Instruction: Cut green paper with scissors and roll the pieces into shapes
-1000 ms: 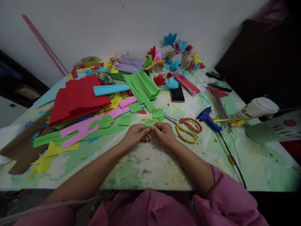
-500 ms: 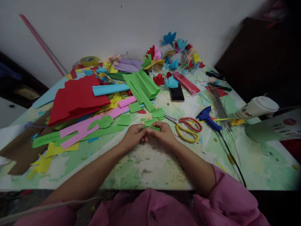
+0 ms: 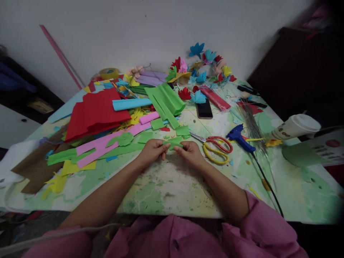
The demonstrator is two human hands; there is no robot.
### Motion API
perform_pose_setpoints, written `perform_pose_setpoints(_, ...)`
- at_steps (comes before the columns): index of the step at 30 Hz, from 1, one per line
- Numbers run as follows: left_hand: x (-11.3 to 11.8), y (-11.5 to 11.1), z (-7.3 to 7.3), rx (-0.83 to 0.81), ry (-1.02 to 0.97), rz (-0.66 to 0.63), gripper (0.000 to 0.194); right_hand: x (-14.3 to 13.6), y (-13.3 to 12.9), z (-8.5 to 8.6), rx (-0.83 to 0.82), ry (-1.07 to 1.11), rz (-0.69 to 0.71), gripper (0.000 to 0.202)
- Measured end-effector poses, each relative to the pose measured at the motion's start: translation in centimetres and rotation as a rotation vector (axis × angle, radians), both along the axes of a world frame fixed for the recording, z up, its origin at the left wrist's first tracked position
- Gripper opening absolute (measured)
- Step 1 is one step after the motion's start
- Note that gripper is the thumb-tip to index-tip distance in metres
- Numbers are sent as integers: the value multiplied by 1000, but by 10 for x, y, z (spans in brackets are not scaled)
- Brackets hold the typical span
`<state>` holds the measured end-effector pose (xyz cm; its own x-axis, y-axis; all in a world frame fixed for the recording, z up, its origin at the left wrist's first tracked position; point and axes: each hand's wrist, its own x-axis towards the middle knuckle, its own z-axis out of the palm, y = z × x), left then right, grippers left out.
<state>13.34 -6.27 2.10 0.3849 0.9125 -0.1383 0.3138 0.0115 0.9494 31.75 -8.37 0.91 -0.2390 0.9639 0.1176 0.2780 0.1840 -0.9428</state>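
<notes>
Between my two hands, over the near middle of the table, stretches a small green crepe paper piece (image 3: 172,144). My left hand (image 3: 153,152) pinches its left end, and my right hand (image 3: 190,153) pinches the right end; both are closed on it. Several cut green squares (image 3: 182,130) lie just beyond my fingers. Scissors (image 3: 217,148) with one red and one yellow handle rest to the right of my right hand. A scalloped green paper cutout (image 3: 124,139) lies on pink strips to the left.
Red crepe paper (image 3: 98,113) and a green sheet (image 3: 166,104) lie at the back left and middle. A blue glue gun (image 3: 240,138) with a black cord, thin wires, a paper cup (image 3: 295,127) and a phone (image 3: 204,109) are to the right. Paper flowers (image 3: 201,77) stand by the wall.
My hands have moved slightly apart, and the green piece now shows flatter and more open between them. The whole view has shifted a little, with the table's contents appearing further right.
</notes>
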Motion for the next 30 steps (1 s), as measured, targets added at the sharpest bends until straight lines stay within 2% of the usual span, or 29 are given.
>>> perform_pose_setpoints(2, -9, 7, 0, 17, -50, 99, 37, 8, 1, -1, 28, 9, -88, 42)
perform_pose_setpoints(4, -18, 14, 1, 39, -153, 315, 36, 17, 1, -2, 106, -5, -246, 41)
perform_pose_setpoints(5, -20, 16, 1, 40, -171, 342, 35, 21, 0, -1, 178, -49, -295, 39)
perform_pose_setpoints(6, -21, 16, 1, 28, -175, 319, 35, 24, -1, -1, 282, -114, -300, 35)
perform_pose_setpoints(8, -18, 13, 0, -51, -131, 168, 37, 26, -5, -1, 533, -288, -225, 25)
perform_pose_setpoints(11, -9, 3, -3, -143, -64, -75, 38, 20, -11, 0, 848, -540, -64, 29)
perform_pose_setpoints(16, -5, -5, -5, -177, 22, -273, 40, 15, -16, -1, 1102, -665, 101, 12)
perform_pose_setpoints(19, -5, -5, -2, -137, 71, -320, 40, 16, -19, -2, 1154, -665, 141, 13)
perform_pose_setpoints(25, -6, -4, 1, -16, 176, -342, 43, 18, -33, -6, 1097, -688, 135, 18)
perform_pose_setpoints(28, -9, -5, 0, 155, 340, -131, 44, 21, -40, -9, 1007, -745, 169, 19)
perform_pose_setpoints(30, -10, -11, -1, 370, 494, 18, 43, 22, -44, -9, 910, -803, 211, 19)
